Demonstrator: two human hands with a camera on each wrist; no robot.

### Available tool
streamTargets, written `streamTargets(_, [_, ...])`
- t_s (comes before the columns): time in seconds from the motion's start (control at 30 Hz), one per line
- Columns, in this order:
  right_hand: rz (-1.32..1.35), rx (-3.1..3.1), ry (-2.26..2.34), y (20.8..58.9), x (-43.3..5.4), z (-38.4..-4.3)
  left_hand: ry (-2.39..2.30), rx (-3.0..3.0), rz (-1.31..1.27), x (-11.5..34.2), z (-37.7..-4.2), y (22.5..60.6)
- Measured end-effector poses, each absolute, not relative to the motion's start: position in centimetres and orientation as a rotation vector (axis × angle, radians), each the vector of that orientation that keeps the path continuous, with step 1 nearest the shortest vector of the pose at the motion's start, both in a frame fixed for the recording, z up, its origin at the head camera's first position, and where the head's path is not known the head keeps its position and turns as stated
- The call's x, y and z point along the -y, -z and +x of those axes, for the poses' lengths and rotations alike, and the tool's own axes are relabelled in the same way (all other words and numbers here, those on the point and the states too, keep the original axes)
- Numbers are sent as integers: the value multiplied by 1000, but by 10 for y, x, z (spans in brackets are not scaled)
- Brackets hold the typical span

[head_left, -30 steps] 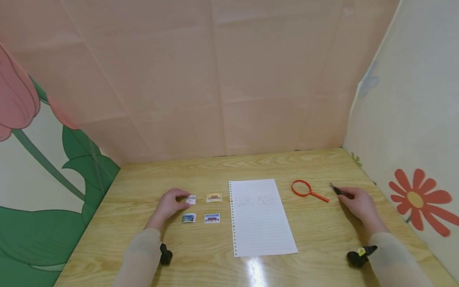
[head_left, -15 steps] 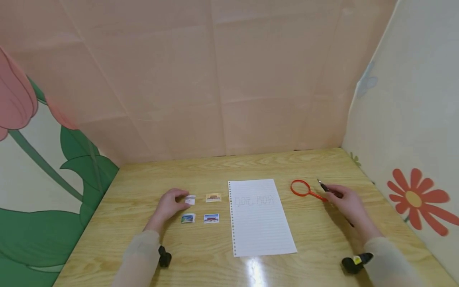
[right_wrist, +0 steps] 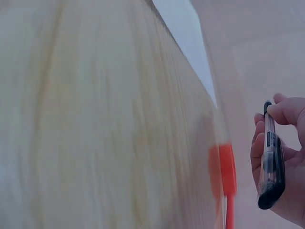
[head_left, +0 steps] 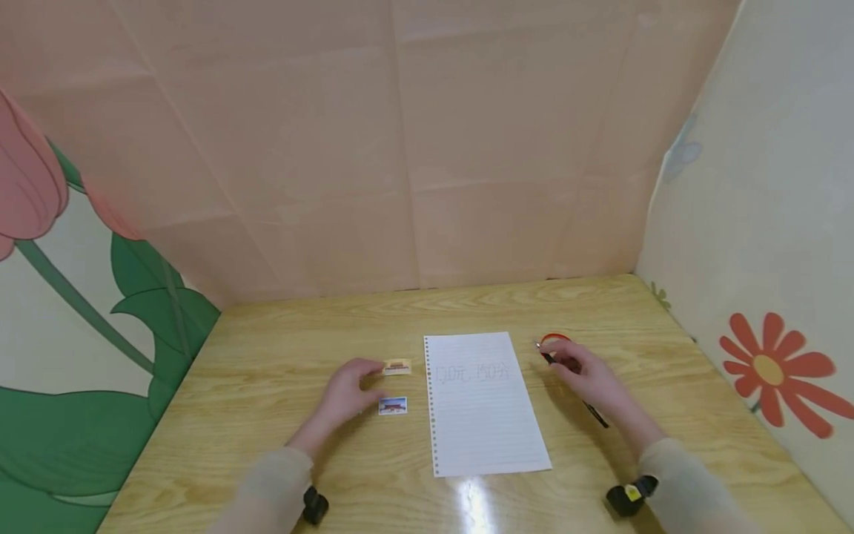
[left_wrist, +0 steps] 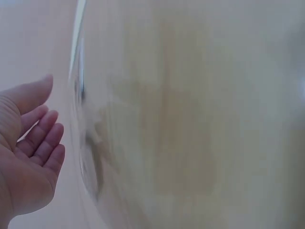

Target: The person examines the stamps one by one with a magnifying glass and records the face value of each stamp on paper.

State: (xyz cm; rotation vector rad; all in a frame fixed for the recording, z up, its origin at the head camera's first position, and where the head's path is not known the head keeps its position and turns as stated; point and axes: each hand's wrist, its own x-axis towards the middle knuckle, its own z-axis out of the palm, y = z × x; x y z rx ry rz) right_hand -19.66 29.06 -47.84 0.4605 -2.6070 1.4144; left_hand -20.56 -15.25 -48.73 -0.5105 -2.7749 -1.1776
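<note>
My left hand [head_left: 348,391] is over the table in the head view, thumb and fingers apart, fingertips at the left edges of two stamps: a yellowish one [head_left: 398,366] and a blue-and-red one [head_left: 393,406]. Two other stamps are hidden behind this hand. The left wrist view shows its fingers relaxed, with nothing between them. Between thumb and fingers, my right hand [head_left: 587,374] holds a pen [right_wrist: 269,162] with a clear barrel and dark end, its tip pointing up and left in the head view. This hand covers most of a red magnifying glass [head_left: 555,336].
A lined sheet of paper [head_left: 490,434] with punched holes and faint handwriting lies between the hands. The wood-grain table [head_left: 320,319] meets a pink backdrop [head_left: 427,185] at the back and a flower-printed wall [head_left: 747,222] on the right.
My left hand has left the upper-left stamp and moved right, toward the right-hand pair. The right hand has carried the pen left, over the magnifying glass, toward the paper.
</note>
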Motion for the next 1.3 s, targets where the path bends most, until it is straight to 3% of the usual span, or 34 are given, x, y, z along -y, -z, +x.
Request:
streamTargets(0.23, [466,2672,-1663,482,-262,-194,1069,2773,-812,115,-180,488])
streamTargets(0.47, [362,2652,-2018,487,-243,-192,1031,2830,-876,95,-158,489])
streamTargets(0.67, [523,2426,-2429,490,-229,-194,960,2855,-907,91,-148,491])
streamTargets(0.8, [617,2372,-2436,487,-219,-193,926,2890,-902,90,-145,492])
streamTargets(1.3, [440,2597,-2075,499,-173,-191,703,2893,-997,86,-137,496])
